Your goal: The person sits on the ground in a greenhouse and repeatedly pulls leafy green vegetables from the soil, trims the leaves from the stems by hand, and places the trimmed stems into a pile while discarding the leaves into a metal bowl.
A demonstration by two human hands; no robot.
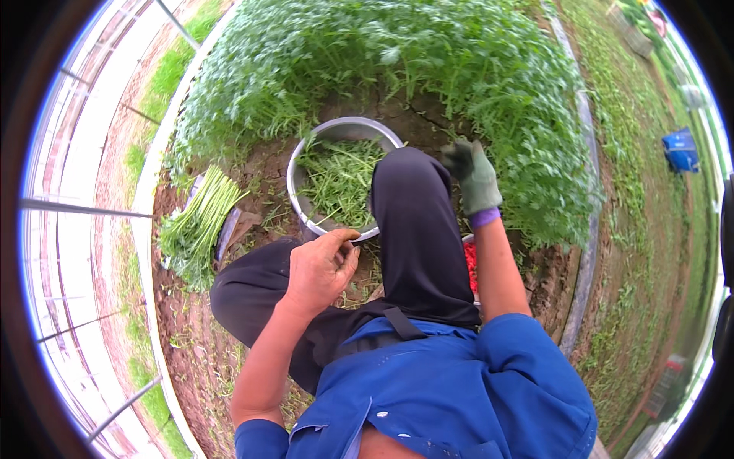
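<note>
My bare left hand [324,267] is in front of the near rim of a round grey tub [293,178], fingers curled in toward the thumb. Nothing shows between them. Inside the tub lies a loose heap of cut green stems and leaves [341,181]. Beyond my raised knee is my right hand [473,175], in a grey-green glove with a purple cuff. It is beside the standing leafy plants [527,155], its fingers blurred, so I cannot tell whether it grips anything. A bundle of cut leafy stems [200,224] lies on the left, stem ends pointing up and right.
Part of a container with red contents [471,267] shows under my right forearm. A pale border [146,229] runs along the left, with metal bars [86,208] beyond. On the right are a grey edging strip [586,132], a blue container [680,150] and a crate [633,31].
</note>
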